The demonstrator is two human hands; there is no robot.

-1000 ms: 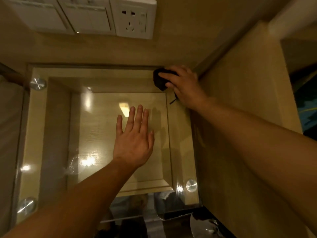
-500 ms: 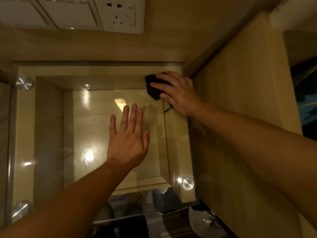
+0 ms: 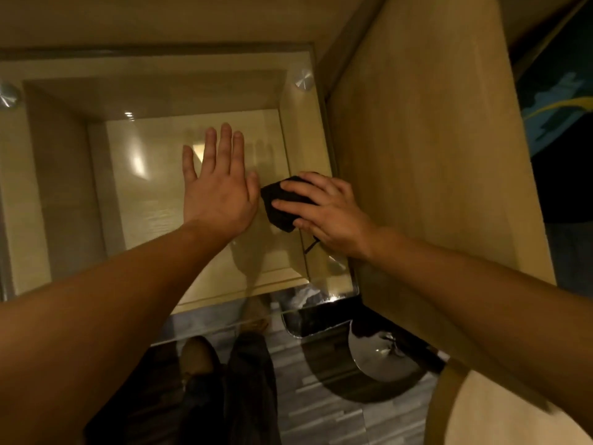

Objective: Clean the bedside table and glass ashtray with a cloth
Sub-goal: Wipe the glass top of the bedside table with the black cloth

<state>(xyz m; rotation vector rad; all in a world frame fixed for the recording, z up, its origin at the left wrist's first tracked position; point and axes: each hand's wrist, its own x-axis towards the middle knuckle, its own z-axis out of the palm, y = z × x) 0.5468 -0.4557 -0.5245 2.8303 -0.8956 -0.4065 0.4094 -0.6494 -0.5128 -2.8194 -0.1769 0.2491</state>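
- While seen from the head camera, looking straight down: bedside table (image 3: 317, 146) with a clear glass top, pale wood frame and an open shelf visible beneath the pane.
- Left hand (image 3: 218, 191) laid flat on the glass near the middle, palm down, fingers (image 3: 225, 139) stretched open and close together, gripping nothing.
- Right hand (image 3: 327, 213) pressed onto a dark cloth (image 3: 282, 207) on the glass toward the table's right side, fingers curled over the bunched fabric and pinning it down (thumb hidden, so full wrap of the grip cannot be told).
- Cloth lying just beside the left hand's little-finger edge, touching or nearly so; cannot tell which.
- Thin dark thread trailing from under the right palm, toward the near edge.
- Round metal fitting (image 3: 304, 79) at the far right corner of the glass; another (image 3: 8, 95) at the far left edge.
- Tall wooden panel (image 3: 423, 139) standing directly against the table's right side.
- Grey striped floor (image 3: 321, 406) showing below the near edge of the glass.
- Glass ashtray: not made out anywhere in this view.
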